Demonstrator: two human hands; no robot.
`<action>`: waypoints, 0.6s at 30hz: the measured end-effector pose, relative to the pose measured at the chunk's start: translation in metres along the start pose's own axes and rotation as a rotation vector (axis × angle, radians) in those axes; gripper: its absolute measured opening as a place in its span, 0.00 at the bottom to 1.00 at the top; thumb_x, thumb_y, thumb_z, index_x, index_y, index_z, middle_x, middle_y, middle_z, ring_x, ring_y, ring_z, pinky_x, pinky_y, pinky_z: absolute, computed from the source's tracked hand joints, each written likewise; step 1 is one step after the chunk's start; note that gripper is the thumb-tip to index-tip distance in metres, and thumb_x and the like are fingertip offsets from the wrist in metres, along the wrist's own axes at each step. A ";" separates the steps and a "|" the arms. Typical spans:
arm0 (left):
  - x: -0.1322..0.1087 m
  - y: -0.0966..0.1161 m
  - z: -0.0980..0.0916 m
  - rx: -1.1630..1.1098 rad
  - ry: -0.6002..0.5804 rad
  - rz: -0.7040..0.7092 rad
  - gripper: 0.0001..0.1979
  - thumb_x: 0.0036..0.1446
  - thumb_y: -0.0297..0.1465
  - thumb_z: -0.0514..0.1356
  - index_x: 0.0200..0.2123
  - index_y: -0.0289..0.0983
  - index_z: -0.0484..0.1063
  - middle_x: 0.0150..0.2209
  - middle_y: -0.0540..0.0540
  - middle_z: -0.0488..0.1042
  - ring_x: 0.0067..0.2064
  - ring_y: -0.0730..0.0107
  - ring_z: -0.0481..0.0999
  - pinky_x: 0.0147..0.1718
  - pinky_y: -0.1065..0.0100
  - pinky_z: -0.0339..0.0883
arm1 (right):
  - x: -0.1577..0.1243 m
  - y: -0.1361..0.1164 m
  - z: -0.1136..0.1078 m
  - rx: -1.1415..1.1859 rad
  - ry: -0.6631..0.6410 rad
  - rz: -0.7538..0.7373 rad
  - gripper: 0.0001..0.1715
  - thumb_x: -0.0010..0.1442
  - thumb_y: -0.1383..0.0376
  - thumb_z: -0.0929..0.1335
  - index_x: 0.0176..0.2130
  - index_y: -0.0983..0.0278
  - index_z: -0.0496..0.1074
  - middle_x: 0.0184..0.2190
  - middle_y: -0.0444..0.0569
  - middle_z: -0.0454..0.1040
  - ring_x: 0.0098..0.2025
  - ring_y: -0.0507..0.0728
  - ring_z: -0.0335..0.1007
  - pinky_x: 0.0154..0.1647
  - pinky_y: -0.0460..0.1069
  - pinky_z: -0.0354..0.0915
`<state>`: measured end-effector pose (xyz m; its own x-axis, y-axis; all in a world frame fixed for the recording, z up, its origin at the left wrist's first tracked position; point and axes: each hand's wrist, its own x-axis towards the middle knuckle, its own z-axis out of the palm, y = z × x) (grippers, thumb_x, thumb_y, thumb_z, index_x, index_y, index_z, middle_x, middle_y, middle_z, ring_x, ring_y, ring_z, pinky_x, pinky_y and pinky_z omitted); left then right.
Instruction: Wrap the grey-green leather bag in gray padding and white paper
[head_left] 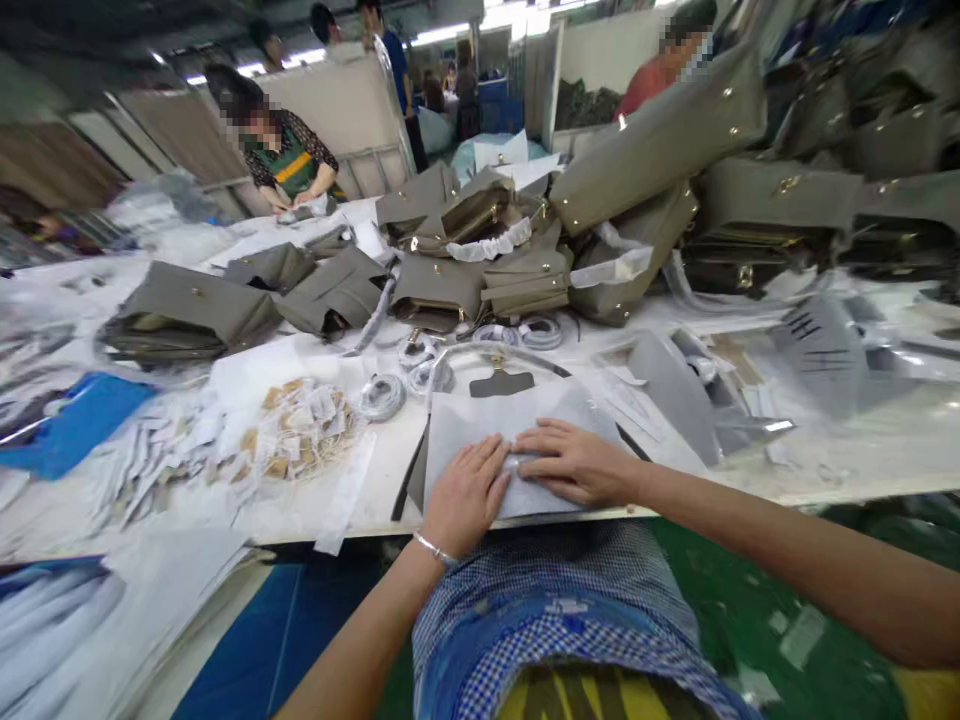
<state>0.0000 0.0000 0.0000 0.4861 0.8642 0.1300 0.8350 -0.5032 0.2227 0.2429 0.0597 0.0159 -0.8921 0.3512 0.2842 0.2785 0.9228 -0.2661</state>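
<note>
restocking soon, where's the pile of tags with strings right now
In the head view, the pile of tags lies left of centre, just left of the nearest grey coil and farther out than the person's left hand.

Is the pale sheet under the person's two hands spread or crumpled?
Spread: the pale sheet lies mostly flat, extending beyond the left hand and right hand.

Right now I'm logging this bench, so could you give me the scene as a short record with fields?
Left hand: flat on the sheet
Right hand: also flat on it, close beside the left
Past the sheet: dark tab
Left of the sheet: tags, coils
Farther back: bags, heaped on the table
Background: co-workers
</note>
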 end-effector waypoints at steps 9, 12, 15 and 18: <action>0.004 0.005 -0.012 0.091 -0.085 0.037 0.24 0.70 0.40 0.43 0.65 0.40 0.57 0.67 0.48 0.57 0.67 0.62 0.56 0.65 0.50 0.54 | -0.007 0.002 0.012 0.072 0.143 0.029 0.18 0.65 0.70 0.62 0.51 0.63 0.73 0.51 0.48 0.74 0.56 0.52 0.69 0.65 0.57 0.59; 0.005 0.003 -0.018 0.105 -0.106 0.055 0.24 0.69 0.42 0.43 0.64 0.42 0.57 0.67 0.48 0.56 0.68 0.60 0.55 0.65 0.45 0.50 | -0.006 0.002 0.012 0.075 0.120 0.054 0.18 0.63 0.70 0.62 0.50 0.64 0.74 0.50 0.48 0.75 0.56 0.53 0.69 0.64 0.58 0.59; 0.005 -0.002 -0.021 0.084 -0.132 0.068 0.25 0.69 0.43 0.43 0.66 0.43 0.55 0.68 0.49 0.54 0.68 0.61 0.53 0.66 0.44 0.47 | -0.004 0.002 0.010 0.114 0.082 0.060 0.18 0.62 0.70 0.62 0.49 0.64 0.74 0.51 0.49 0.74 0.57 0.53 0.68 0.64 0.58 0.59; 0.003 -0.007 -0.020 0.059 -0.140 0.083 0.26 0.69 0.43 0.43 0.67 0.44 0.52 0.69 0.50 0.51 0.69 0.63 0.50 0.67 0.46 0.45 | -0.003 0.004 0.009 0.138 0.097 0.063 0.20 0.63 0.70 0.62 0.52 0.66 0.72 0.51 0.50 0.74 0.57 0.53 0.67 0.64 0.58 0.59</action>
<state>-0.0093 0.0064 0.0181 0.5818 0.8133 0.0091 0.8021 -0.5756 0.1588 0.2440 0.0612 0.0058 -0.8342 0.4274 0.3483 0.2754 0.8703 -0.4083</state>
